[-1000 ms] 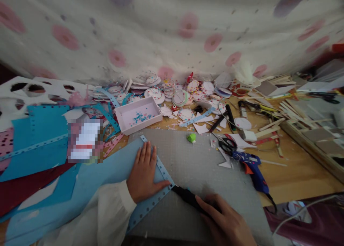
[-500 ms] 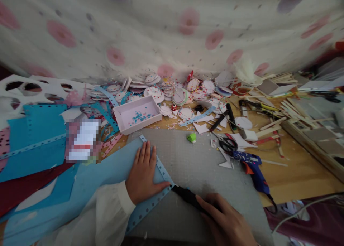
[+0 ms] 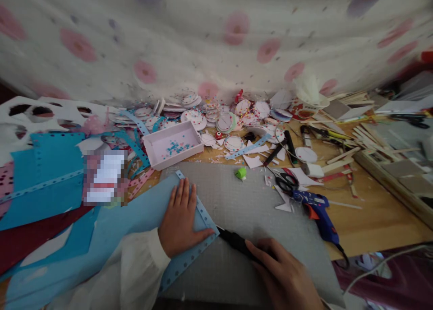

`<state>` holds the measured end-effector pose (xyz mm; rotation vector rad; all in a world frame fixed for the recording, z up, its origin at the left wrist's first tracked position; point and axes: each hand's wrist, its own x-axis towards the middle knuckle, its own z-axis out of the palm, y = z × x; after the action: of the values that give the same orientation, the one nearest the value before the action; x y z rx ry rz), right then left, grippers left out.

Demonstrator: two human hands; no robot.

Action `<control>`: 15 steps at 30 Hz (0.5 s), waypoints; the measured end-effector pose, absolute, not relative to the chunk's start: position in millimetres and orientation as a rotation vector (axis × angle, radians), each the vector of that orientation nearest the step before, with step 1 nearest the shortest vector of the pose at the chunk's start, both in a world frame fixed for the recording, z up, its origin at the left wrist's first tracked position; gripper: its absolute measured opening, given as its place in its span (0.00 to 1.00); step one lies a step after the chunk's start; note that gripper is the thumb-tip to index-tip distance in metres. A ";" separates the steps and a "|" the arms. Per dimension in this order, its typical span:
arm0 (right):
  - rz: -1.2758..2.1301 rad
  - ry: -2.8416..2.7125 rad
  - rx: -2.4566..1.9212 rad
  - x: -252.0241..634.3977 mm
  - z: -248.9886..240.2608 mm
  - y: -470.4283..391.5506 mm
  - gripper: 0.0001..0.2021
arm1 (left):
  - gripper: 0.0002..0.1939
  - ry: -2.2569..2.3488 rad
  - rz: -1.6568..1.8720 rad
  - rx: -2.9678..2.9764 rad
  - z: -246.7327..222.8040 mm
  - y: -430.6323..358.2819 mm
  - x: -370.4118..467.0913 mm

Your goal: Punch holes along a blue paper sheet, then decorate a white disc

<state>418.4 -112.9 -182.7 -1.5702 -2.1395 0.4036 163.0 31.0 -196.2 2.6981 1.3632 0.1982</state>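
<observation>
Pressed flat on a light blue sheet (image 3: 145, 201), my left hand (image 3: 181, 217) has its fingers stretched out and its thumb near the sheet's right corner. Two borders of that sheet carry dark flower-like dots. My right hand (image 3: 286, 271) is wrapped round a black craft knife (image 3: 237, 243). Its thin pale tip meets or nearly meets the sheet's corner, just beyond the left thumb; exact contact is hard to tell. Beneath the knife and part of the sheet lies a grey cutting mat (image 3: 253, 210). A small bright green piece (image 3: 241, 173) rests on the mat.
Scissors (image 3: 287, 182) and a blue glue gun (image 3: 320, 213) lie on the right. Behind the mat stands a white box (image 3: 158, 155) holding small blue bits, before piled decorated white discs (image 3: 193, 118). Blue and red sheets (image 3: 50, 177) cover the left. Wooden sticks (image 3: 372, 141) lie far right.
The knife tip has shifted very slightly upward at the sheet's corner, and my right hand has moved a little with it. My left hand stays in place.
</observation>
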 end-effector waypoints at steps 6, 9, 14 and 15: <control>0.426 -2.158 -1.550 418.2 -182.2 -96.0 0.18 | 0.62 1.367 0.241 2.699 -198.8 29.7 162.3; 0.439 -2.163 -1.551 414.6 -182.8 -86.2 0.18 | 0.62 1.362 0.239 2.697 -199.9 29.5 161.8; 0.472 -2.171 -1.565 403.5 -184.8 -66.6 0.18 | 0.63 1.360 0.227 2.688 -201.0 30.1 161.3; 0.478 -2.174 -1.569 400.9 -184.8 -61.9 0.18 | 0.63 1.358 0.229 2.689 -201.3 30.2 161.2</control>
<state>400.9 -61.9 -184.8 -1.5691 -2.1741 0.4776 161.2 30.2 -201.3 2.6887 1.3585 0.2290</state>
